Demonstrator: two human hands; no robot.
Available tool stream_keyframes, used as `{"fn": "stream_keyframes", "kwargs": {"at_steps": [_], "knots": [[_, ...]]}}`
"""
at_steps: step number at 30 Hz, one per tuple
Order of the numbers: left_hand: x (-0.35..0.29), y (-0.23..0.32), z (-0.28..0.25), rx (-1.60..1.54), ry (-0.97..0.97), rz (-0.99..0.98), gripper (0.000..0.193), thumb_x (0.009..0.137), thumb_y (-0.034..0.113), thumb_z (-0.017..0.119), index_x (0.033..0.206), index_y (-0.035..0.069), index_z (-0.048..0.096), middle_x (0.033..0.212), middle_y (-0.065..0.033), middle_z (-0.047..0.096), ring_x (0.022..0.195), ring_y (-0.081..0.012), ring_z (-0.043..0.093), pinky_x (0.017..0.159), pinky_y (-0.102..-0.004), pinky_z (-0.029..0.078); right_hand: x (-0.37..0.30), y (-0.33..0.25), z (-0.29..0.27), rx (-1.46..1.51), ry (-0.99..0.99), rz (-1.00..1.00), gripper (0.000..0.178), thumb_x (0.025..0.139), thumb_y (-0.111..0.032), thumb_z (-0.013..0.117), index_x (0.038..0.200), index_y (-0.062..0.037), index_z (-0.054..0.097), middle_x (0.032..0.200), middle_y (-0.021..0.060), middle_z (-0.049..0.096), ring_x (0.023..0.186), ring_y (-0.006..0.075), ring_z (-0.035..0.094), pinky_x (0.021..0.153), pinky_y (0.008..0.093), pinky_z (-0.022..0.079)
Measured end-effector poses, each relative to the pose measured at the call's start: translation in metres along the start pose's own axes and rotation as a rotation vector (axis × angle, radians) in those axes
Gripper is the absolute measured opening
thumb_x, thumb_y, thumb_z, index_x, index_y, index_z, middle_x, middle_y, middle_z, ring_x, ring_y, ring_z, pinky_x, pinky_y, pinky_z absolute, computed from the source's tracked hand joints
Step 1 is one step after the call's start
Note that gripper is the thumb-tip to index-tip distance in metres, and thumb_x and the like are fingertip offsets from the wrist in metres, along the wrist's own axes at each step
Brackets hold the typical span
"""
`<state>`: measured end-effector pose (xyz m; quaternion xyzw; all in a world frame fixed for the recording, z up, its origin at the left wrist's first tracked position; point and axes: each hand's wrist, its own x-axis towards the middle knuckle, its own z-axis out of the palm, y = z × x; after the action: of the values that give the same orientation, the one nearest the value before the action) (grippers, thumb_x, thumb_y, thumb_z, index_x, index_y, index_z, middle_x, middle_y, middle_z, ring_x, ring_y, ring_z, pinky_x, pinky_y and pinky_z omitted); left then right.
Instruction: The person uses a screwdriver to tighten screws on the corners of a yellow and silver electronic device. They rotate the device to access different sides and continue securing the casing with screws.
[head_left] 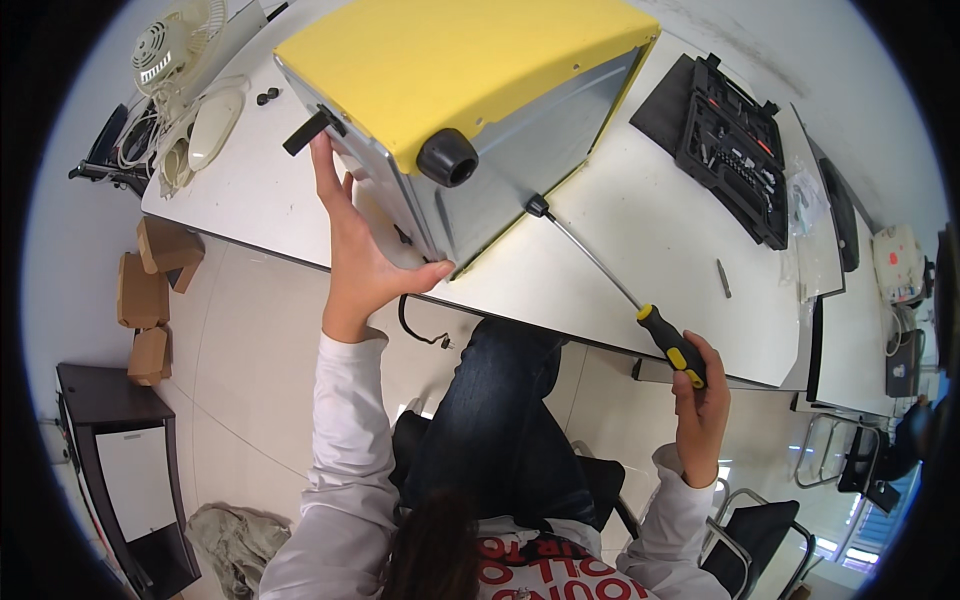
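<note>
A yellow box-shaped appliance (430,60) with grey metal panels is tilted up on the white table. My left hand (365,255) steadies it, fingers along its side and thumb at its lower corner. A black lever or knob (308,132) sticks out above those fingers. One large black foot (447,158) sits on the near edge of the underside. In my right hand (703,400) is a screwdriver (672,345) with a black and yellow handle. Its long shaft ends at a smaller black foot (538,205) by the appliance's lower edge; the tip itself is hidden.
An open black tool case (735,150) lies at the right, with a small bit (723,279) nearer me. Two small black pieces (267,96) and a white fan (165,50) are at the left. A power cord (425,335) hangs below the table edge (270,252).
</note>
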<state>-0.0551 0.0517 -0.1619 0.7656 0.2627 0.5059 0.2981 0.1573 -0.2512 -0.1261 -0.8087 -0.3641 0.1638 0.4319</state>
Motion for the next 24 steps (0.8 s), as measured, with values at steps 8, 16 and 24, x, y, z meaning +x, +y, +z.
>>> {"fn": "stream_keyframes", "kwargs": {"at_steps": [8, 16, 24], "knots": [[-0.001, -0.002, -0.001, 0.022, 0.015, -0.026, 0.145, 0.044, 0.063, 0.084, 0.149, 0.007, -0.001, 0.154, -0.0141, 0.005, 0.139, -0.033, 0.023, 0.111, -0.0522, 0.024, -0.009, 0.01, -0.006, 0.07, 0.035, 0.023, 0.036, 0.089, -0.006, 0.056, 0.125, -0.0042, 0.053, 0.101, 0.0088, 0.056, 0.076, 0.0135, 0.05, 0.067, 0.0227, 0.041], [-0.001, -0.003, -0.001, 0.008, 0.027, -0.037, 0.146, 0.043, 0.065, 0.084, 0.149, 0.008, 0.001, 0.154, -0.0142, 0.005, 0.141, -0.0326, 0.018, 0.111, -0.0527, 0.023, -0.001, 0.005, 0.007, -0.009, 0.056, -0.076, 0.034, 0.091, -0.008, 0.056, 0.124, -0.0042, 0.053, 0.1, 0.0103, 0.056, 0.075, 0.0151, 0.051, 0.067, 0.0238, 0.041], [0.0, -0.003, 0.001, 0.018, 0.021, -0.018, 0.146, 0.043, 0.064, 0.084, 0.149, 0.008, 0.002, 0.154, -0.0138, 0.007, 0.141, -0.0323, 0.018, 0.111, -0.0527, 0.023, 0.001, 0.004, 0.006, 0.006, 0.018, -0.124, 0.031, 0.091, -0.008, 0.055, 0.122, -0.0027, 0.052, 0.103, 0.0126, 0.055, 0.08, 0.0203, 0.055, 0.071, 0.0267, 0.044]]}}
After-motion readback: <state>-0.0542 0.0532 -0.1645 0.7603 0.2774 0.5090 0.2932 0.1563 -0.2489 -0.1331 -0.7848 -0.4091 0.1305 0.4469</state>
